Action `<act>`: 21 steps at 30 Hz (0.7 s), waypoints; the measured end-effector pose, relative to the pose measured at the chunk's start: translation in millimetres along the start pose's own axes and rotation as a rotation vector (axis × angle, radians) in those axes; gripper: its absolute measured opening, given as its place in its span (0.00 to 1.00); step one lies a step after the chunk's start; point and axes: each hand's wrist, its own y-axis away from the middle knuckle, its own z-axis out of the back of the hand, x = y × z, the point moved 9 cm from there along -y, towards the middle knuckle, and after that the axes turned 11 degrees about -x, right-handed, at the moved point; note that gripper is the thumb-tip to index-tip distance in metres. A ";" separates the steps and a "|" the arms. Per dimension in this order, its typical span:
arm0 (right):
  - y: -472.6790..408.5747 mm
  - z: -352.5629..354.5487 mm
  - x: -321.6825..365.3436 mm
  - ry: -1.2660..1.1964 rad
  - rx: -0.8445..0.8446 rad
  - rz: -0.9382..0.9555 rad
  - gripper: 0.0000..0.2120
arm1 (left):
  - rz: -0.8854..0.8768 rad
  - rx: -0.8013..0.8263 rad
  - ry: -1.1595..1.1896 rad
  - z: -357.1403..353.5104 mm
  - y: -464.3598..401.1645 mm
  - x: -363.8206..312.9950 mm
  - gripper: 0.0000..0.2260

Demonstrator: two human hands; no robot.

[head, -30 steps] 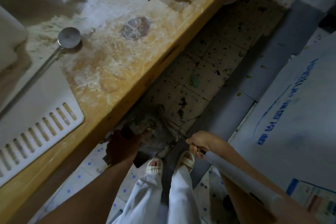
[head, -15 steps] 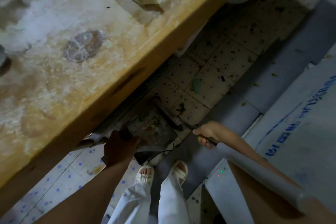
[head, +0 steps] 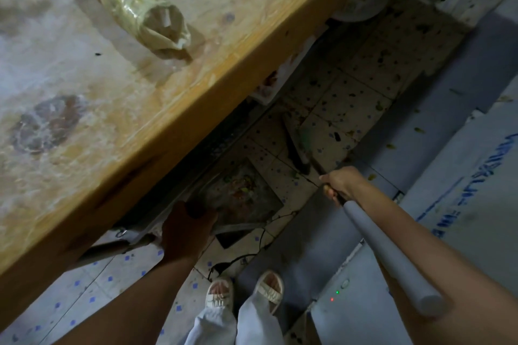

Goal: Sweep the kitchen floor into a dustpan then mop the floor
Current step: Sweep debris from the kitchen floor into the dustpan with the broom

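Observation:
A grey dustpan (head: 246, 199) lies flat on the tiled floor (head: 344, 98) by the table's edge, with coloured scraps in it. My left hand (head: 187, 230) grips its handle at the near end. My right hand (head: 340, 182) grips a broom (head: 297, 148) low on its shaft. The broom's dark head rests on the tiles just beyond the dustpan, and its grey handle (head: 392, 258) runs back under my right forearm. Dark bits of debris dot the tiles further away.
A wooden table (head: 213, 75) fills the left half, with a plastic-wrapped roll (head: 137, 0) on it. Boxes sit under the table. Grey panels with blue print (head: 459, 176) line the right. A white device with small lights (head: 336, 314) stands near my sandalled feet (head: 244, 291).
The broom head has swung away from the dustpan to the tiles further off. My right hand moved forward with it. The view has tilted toward the floor; my left hand keeps the dustpan.

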 end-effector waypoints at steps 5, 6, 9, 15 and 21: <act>32.7 -14.4 -10.1 0.048 -0.046 0.026 0.16 | 0.032 0.007 0.013 11.7 2.6 9.4 0.36; 41.9 -19.8 -12.6 0.027 -0.038 0.020 0.15 | 0.052 -0.011 0.004 18.4 2.9 13.9 0.30; 73.4 -33.4 -22.9 -0.019 0.010 -0.028 0.14 | 0.077 -0.060 -0.003 37.7 2.8 31.7 0.19; 117.8 -71.6 -64.0 -0.036 0.272 -0.201 0.18 | 0.048 -0.054 0.000 58.7 7.7 54.7 0.18; 109.8 -85.6 -100.4 0.022 0.151 -0.184 0.20 | 0.063 -0.026 -0.006 55.0 7.0 69.5 0.18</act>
